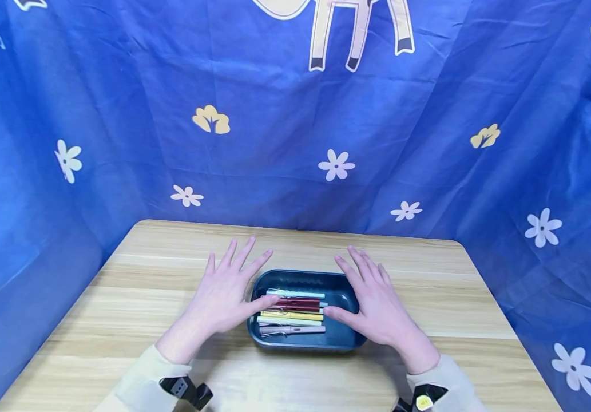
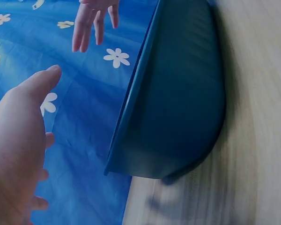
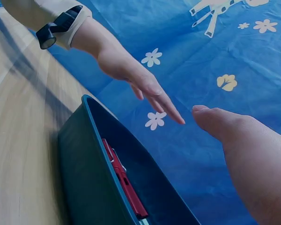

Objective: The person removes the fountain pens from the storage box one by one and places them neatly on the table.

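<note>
A dark teal tray (image 1: 344, 337) with rounded corners stands on the table, several pens lying side by side in its left part. Among them are a grey-purple pen (image 1: 295, 330) at the near side, a yellow pen (image 1: 300, 316), dark red pens (image 1: 302, 303) and a pale blue pen (image 1: 300, 294) at the far side. My left hand (image 1: 223, 297) hovers at the tray's left end with fingers spread, its thumb over the pens. Over the right end, my right hand (image 1: 375, 303) has its fingers extended and holds nothing. In the right wrist view a red pen (image 3: 124, 183) shows inside the tray.
The wooden table (image 1: 182, 389) reaches back to a blue cloth (image 1: 274, 143) printed with flowers and animals, which hangs behind and on both sides. Black wrist cameras are strapped over both pale sleeves (image 1: 146, 383).
</note>
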`<state>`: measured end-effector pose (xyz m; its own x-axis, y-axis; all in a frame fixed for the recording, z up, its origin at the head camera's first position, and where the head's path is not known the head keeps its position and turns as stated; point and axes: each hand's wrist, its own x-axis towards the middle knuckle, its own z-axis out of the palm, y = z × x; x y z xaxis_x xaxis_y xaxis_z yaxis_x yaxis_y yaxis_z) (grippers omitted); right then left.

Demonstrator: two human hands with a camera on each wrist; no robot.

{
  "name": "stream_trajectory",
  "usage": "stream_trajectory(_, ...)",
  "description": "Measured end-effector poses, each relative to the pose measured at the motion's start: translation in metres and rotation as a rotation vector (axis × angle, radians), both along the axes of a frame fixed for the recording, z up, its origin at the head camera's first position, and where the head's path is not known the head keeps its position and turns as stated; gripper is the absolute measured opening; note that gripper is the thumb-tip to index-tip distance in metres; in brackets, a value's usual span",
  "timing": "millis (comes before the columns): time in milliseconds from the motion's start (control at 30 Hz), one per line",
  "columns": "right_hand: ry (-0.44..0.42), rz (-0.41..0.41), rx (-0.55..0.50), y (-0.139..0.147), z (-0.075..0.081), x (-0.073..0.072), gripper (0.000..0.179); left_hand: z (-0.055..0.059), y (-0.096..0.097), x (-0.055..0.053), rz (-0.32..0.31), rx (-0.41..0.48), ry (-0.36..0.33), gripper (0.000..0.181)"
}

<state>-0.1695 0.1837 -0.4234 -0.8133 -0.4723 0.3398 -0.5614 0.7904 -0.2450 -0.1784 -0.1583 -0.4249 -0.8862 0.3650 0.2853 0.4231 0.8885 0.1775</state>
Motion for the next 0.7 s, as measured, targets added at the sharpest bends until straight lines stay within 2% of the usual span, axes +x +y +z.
stream_trajectory(233, -0.017, 0.043, -0.049, -0.005, -0.003, -0.002, 0.1, -0.004, -0.001, 0.002, 0.015, 0.029, -0.018, 0.092)
stream_trajectory(700, -0.162, 0.097, -0.161, -0.011, -0.008, -0.004, 0.091, -0.012, -0.002, 0.003, 0.005, 0.1, -0.056, 0.084)
